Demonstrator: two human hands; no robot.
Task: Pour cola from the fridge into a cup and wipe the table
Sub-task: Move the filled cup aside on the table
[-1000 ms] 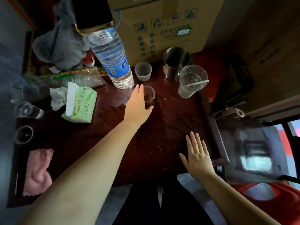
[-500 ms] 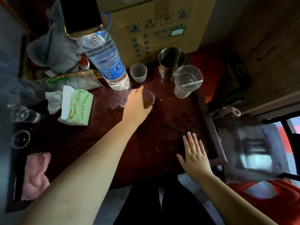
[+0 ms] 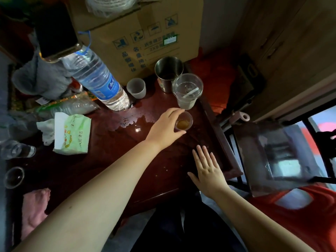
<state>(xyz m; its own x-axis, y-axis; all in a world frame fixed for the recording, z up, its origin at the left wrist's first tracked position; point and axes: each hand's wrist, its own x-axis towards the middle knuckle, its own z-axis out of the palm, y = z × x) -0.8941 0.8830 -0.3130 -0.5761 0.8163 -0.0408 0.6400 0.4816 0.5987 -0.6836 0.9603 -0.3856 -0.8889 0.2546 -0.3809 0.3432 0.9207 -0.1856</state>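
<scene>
Toward the far right of the dark red bench (image 3: 94,160), the left hand (image 3: 164,129) is curling fingers and thumb round a small clear cup (image 3: 184,122) holding a little amber liquid, just beside a larger plastic cup (image 3: 187,91). The right hand (image 3: 209,170) is lying flat, fingers spread, near the bench's edge, and a puddle (image 3: 131,122) is glistening by the water bottle (image 3: 101,80).

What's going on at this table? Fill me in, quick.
A person is at a dark wooden table. The left hand grips a small clear cup holding a little amber liquid, near the table's right side. The right hand rests flat, fingers spread, by the front edge. A puddle lies by the water bottle, not yet wiped; the pink cloth sits untouched at the front left.
</scene>
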